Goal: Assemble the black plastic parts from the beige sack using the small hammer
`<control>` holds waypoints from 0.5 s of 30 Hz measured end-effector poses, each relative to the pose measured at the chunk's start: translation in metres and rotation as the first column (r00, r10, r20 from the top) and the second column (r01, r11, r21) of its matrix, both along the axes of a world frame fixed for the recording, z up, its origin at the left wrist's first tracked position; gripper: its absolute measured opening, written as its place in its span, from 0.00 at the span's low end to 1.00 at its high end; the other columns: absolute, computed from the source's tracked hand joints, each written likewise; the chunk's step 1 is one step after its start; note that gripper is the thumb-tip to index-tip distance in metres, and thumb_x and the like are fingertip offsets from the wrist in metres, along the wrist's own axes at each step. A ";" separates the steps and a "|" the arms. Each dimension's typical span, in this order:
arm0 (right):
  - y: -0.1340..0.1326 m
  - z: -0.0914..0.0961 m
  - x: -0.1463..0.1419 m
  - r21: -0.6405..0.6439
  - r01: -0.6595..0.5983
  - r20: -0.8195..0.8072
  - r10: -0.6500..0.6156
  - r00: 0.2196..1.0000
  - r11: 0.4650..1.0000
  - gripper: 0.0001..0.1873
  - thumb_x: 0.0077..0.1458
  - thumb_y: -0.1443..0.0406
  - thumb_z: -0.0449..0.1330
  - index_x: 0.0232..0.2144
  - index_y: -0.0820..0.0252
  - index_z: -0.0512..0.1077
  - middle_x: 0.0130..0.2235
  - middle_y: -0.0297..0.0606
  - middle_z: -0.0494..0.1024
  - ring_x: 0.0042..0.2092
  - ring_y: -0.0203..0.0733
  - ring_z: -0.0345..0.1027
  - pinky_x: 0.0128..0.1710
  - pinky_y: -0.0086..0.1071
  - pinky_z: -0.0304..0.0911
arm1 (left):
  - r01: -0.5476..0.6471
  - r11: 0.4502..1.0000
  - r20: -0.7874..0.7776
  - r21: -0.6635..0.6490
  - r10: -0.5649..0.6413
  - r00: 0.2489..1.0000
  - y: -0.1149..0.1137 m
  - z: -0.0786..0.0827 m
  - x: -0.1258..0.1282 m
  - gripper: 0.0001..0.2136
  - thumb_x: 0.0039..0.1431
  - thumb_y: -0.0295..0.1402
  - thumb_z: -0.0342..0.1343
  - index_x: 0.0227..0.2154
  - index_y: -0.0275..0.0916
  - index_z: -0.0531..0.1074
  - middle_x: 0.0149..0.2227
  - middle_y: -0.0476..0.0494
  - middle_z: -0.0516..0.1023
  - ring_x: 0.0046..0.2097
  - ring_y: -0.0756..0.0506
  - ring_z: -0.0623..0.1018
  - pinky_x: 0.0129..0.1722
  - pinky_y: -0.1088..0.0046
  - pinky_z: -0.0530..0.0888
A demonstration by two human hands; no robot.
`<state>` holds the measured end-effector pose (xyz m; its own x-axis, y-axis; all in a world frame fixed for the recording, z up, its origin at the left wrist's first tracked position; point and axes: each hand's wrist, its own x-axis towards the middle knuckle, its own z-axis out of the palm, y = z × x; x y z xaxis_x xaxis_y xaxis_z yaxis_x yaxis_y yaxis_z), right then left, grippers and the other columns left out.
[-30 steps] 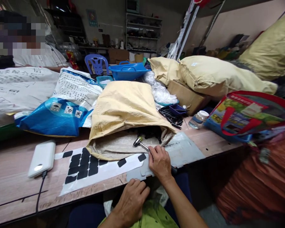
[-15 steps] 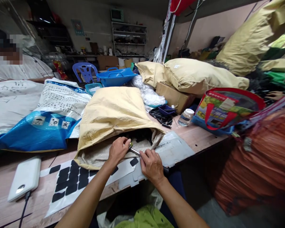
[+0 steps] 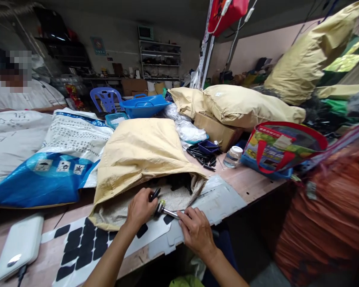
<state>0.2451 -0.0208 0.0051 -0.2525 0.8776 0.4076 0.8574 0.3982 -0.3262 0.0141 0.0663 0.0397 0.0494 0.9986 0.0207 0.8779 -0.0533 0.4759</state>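
My left hand (image 3: 141,208) is closed around a small black piece (image 3: 154,194), whose tip sticks out past the fingers; its exact kind is unclear. My right hand (image 3: 196,231) grips the metal shaft of a small mallet (image 3: 170,213). The mallet's head, with a yellow-green face, lies close to the left fingers, while its dark handle end shows behind the right hand. Both hands are in front of the open mouth of a yellow woven sack (image 3: 143,147), which lies on its side with dark items inside. Black adhesive pads on a white sheet (image 3: 85,243) lie below the left wrist.
A white power bank (image 3: 19,247) with a cable lies at left. Printed sacks (image 3: 74,135) stand beside the yellow one. Rightward are black pen-like parts (image 3: 208,161), a jar (image 3: 233,156) and a red-handled bag (image 3: 275,149). A person (image 3: 26,95) sits at far left.
My left hand has drawn back from the sack's mouth, and a black piece now shows in its fingers. The mallet has come back a little, its head now in plain sight. The view has tilted up.
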 end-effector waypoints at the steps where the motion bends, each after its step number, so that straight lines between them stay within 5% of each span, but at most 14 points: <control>1: 0.001 0.000 0.000 0.004 0.001 -0.013 -0.001 1.000 1.000 0.16 0.63 0.68 0.58 0.51 0.52 0.77 0.39 0.39 0.74 0.42 0.45 0.66 0.42 0.37 0.60 | 0.039 0.999 0.039 0.028 -0.040 0.998 -0.014 -0.002 -0.008 0.09 0.59 0.36 0.56 0.40 0.42 0.76 0.40 0.43 0.81 0.41 0.42 0.80 0.39 0.69 0.71; 7: 0.010 -0.003 0.004 0.001 -0.025 -0.152 0.025 0.988 1.000 0.15 0.67 0.65 0.54 0.51 0.55 0.77 0.39 0.40 0.77 0.41 0.45 0.69 0.42 0.36 0.66 | 0.065 0.991 0.158 0.119 -0.084 0.984 -0.082 -0.022 -0.022 0.08 0.61 0.34 0.57 0.42 0.43 0.76 0.39 0.44 0.78 0.42 0.42 0.77 0.44 0.66 0.72; 15: -0.012 0.016 0.007 -0.084 -0.004 -0.292 -0.021 0.956 0.996 0.17 0.69 0.63 0.53 0.52 0.55 0.77 0.41 0.42 0.80 0.43 0.45 0.76 0.43 0.36 0.73 | 0.062 0.988 0.117 0.140 -0.078 0.990 -0.086 -0.039 -0.013 0.09 0.62 0.37 0.59 0.43 0.45 0.79 0.40 0.43 0.78 0.45 0.39 0.76 0.44 0.62 0.68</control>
